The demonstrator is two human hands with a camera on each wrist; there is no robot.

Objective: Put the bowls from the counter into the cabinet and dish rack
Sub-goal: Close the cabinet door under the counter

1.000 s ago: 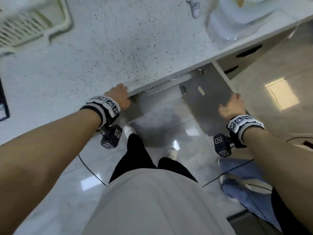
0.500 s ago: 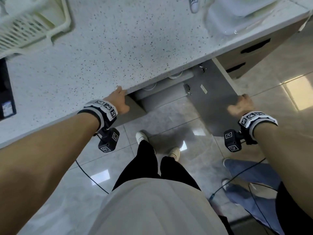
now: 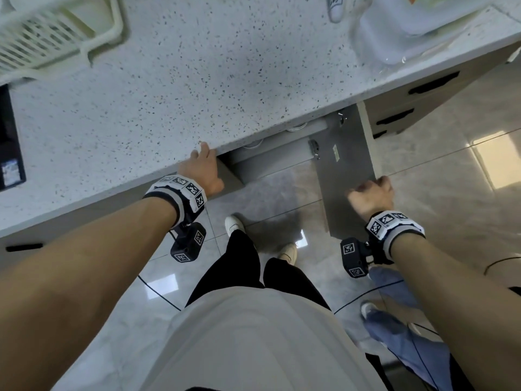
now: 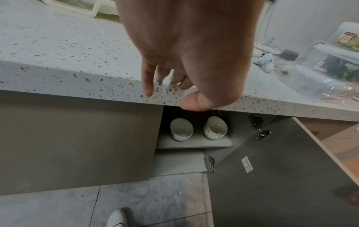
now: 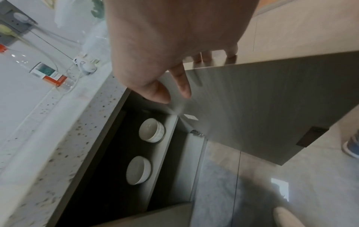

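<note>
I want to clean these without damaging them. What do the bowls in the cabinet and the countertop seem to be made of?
Bowls: probably glazed ceramic, glossy white inside, with dark line patterns outside. Countertop: looks like terrazzo or engineered stone, smooth and pale with dark and tan speckles; which one cannot be told.

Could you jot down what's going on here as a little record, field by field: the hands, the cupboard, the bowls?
left hand: rests at the counter edge, fingers loose, holding nothing
right hand: fingers hooked over the top edge of the cabinet door
right door: swung wide open
left door: nearly shut
bowls in cabinet: two white ones, left bowl and right bowl, side by side on the upper shelf
dish rack: on the counter, far left; contents unclear
</note>
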